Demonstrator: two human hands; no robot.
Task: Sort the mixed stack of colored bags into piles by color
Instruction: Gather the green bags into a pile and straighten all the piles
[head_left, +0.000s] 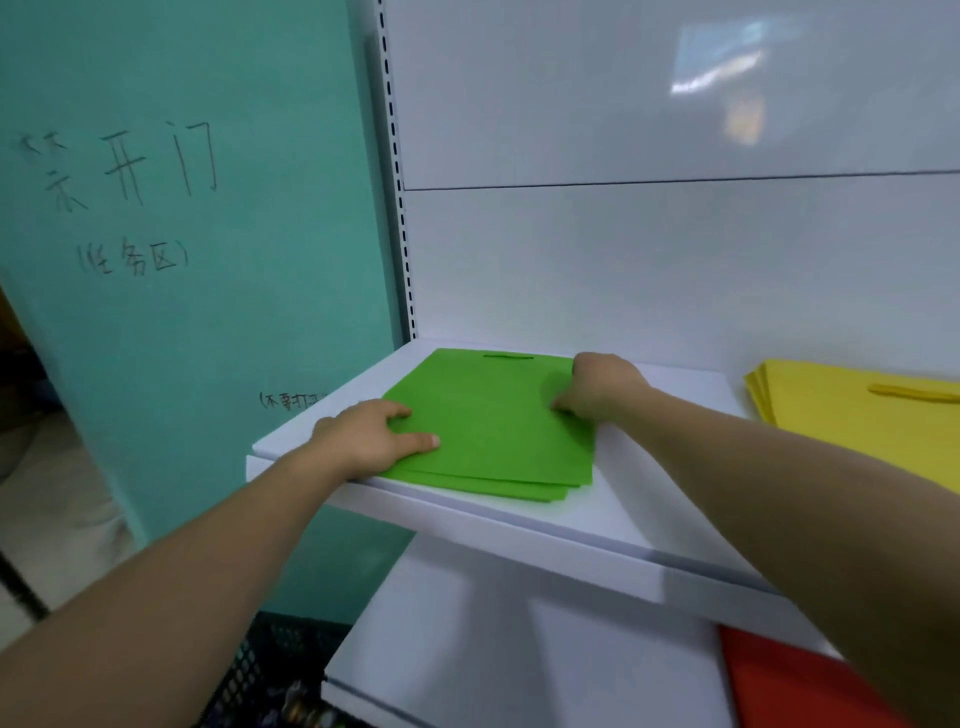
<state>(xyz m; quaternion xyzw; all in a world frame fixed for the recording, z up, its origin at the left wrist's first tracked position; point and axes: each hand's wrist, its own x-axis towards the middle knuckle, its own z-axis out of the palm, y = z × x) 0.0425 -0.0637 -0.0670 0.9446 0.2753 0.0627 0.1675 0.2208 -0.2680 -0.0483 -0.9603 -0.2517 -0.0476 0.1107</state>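
Pile of flat green non-woven bags (493, 431) lies on the upper white shelf (571, 514), near the shelf's left end. Several layers show, fanned slightly at the pile's near edge. Cut-out handle slot at its far edge.

Left hand (374, 436) rests on the green pile's left edge. Thumb and forefinger lie straight on the top bag, pressing flat. The other fingers are hidden, so I cannot tell if any go under the edge.

Right hand (602, 384) sits at the pile's far right corner, knuckles up, fingers curled down onto the bag edge, thumb tip touching the top bag. Cannot tell whether it pinches the fabric or only pushes against it.

Right of the green pile, well apart on the same shelf: stack of flat yellow bags (857, 426), partly cut by the frame edge.

Below and right of the green pile, on the lower white shelf (467, 665): flat red-orange bag (789, 686), partly covered by the right forearm.

Left of the green pile: teal panel with handwritten characters (182, 260). Below it, black mesh basket (260, 670).
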